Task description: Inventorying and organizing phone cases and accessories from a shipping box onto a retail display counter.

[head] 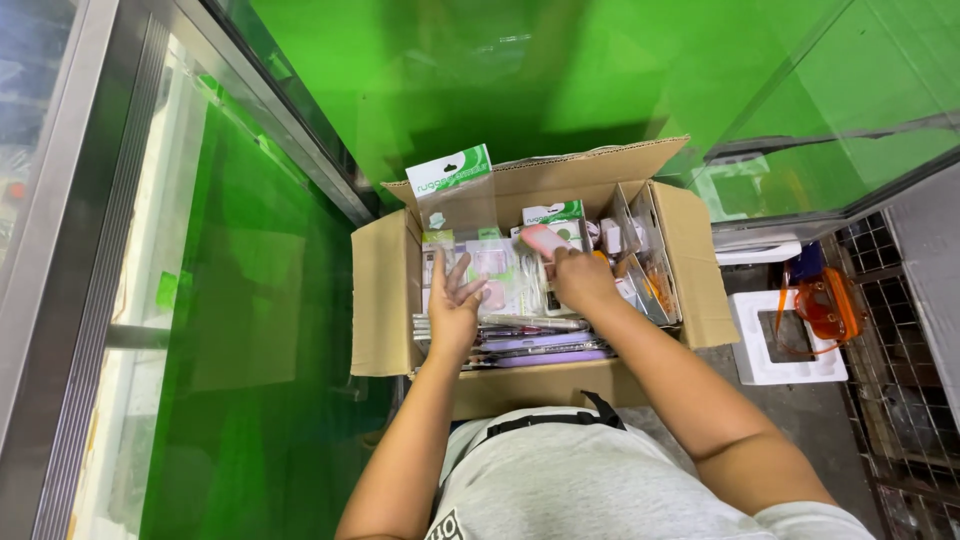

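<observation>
Head view: I see my left hand [455,300] spread open, fingers resting flat on clear packets [500,280] standing in the open cardboard box [385,300]. My right hand [578,275] curls around a pink packaged item [545,240], lifted just above the packets. White stool [785,340] stands right of the box.

Both hands, left hand [452,305] and right hand [580,280], rummage among packaged phone cases [520,285] inside a cardboard box [385,300].
</observation>
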